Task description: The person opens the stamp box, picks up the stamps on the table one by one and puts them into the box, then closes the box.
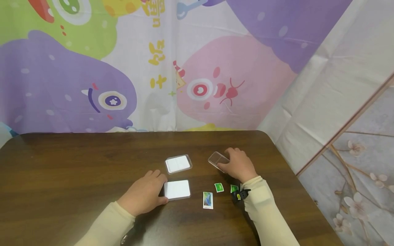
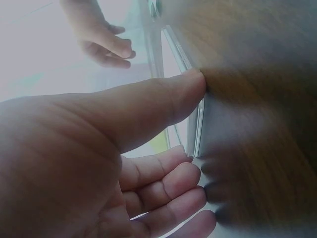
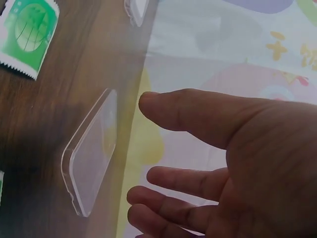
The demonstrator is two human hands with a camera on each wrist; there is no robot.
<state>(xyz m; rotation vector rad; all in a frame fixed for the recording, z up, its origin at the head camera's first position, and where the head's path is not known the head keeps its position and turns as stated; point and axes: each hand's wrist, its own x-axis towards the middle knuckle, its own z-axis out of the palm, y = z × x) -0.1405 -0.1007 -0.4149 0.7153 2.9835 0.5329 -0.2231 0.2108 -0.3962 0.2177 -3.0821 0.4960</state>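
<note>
My left hand [image 1: 144, 192] grips the left end of a flat clear plastic case [image 1: 177, 190] with a white insert, lying near the table's middle. In the left wrist view the thumb [image 2: 188, 94] sits on the case's edge and the fingertips meet its corner. My right hand [image 1: 238, 165] is spread over an empty-looking clear plastic case [image 1: 214, 158] farther right. In the right wrist view, a gap shows between its fingertips and that clear case [image 3: 94, 153]. Another clear case [image 1: 178, 164] with a white insert lies behind the gripped one.
A small picture card [image 1: 208, 200] and a green packet [image 1: 219, 187] lie between the hands. A second green packet [image 1: 234, 188] is partly covered by a black wrist strap [image 1: 241, 195]. Beyond the brown table [image 1: 77, 164] hangs a cartoon-printed cloth [image 1: 160, 112].
</note>
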